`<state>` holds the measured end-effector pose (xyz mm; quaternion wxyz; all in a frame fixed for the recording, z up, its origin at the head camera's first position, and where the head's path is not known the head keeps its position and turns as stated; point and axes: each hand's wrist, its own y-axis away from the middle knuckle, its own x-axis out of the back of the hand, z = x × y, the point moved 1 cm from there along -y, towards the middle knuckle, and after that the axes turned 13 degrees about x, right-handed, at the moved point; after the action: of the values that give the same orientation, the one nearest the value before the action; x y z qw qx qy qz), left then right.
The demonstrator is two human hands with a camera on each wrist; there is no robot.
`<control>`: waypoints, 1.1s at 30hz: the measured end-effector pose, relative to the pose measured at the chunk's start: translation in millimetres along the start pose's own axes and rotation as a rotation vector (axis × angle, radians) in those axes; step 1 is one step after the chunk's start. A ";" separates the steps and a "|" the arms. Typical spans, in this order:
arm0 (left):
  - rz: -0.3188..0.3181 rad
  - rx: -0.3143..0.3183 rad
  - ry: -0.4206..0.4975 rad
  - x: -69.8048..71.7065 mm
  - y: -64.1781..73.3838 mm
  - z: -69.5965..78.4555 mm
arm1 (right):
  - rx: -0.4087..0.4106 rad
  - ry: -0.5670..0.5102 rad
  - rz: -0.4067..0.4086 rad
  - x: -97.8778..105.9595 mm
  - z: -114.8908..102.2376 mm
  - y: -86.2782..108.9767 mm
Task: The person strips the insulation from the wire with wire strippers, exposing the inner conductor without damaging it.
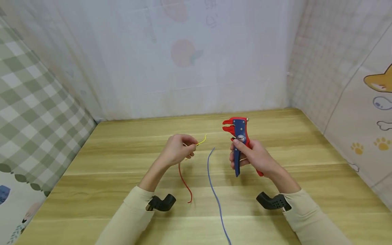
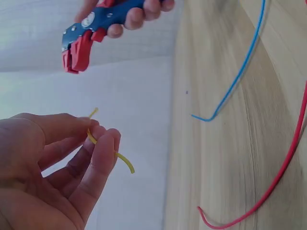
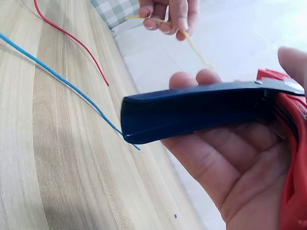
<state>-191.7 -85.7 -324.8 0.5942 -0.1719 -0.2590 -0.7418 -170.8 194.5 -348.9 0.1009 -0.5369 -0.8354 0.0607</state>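
Note:
Between thumb and fingertips, my left hand (image 1: pixel 178 149) pinches a short yellow wire (image 1: pixel 201 141); in the left wrist view both ends of the yellow wire (image 2: pixel 125 163) stick out past the fingers. My right hand (image 1: pixel 255 156) grips a red and blue wire stripper (image 1: pixel 240 131) by its handles, its red jaws parted and pointing left toward the yellow wire, apart from it. Seen from the right wrist, the blue handle (image 3: pixel 192 112) stands away from the red one. On the table between the hands lies a blue wire (image 1: pixel 214 192). Below the left hand is a red wire (image 1: pixel 184 182).
The wooden table (image 1: pixel 101 177) meets a pale curtain-like wall (image 1: pixel 137 68) at the back. Green checked cloth (image 1: pixel 27 78) hangs at the left, and a printed panel (image 1: pixel 361 119) bounds the right. A tiny blue scrap (image 3: pixel 175 216) lies on the table.

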 end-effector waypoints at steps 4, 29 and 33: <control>0.019 -0.060 0.061 1.6 9.4 0.5 | 0.020 0.018 -0.072 -1.9 1.4 1.8; 0.226 -0.405 -0.133 -4.3 28.2 8.3 | 0.027 0.044 -0.318 2.6 3.6 11.6; 0.253 -0.422 -0.168 -7.2 28.9 10.7 | 0.020 0.038 -0.327 2.2 3.0 12.2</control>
<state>-162.5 -78.3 -315.1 0.6095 -0.3841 -0.1234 -0.6824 -161.6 201.6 -354.1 0.1306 -0.3938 -0.9089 0.0416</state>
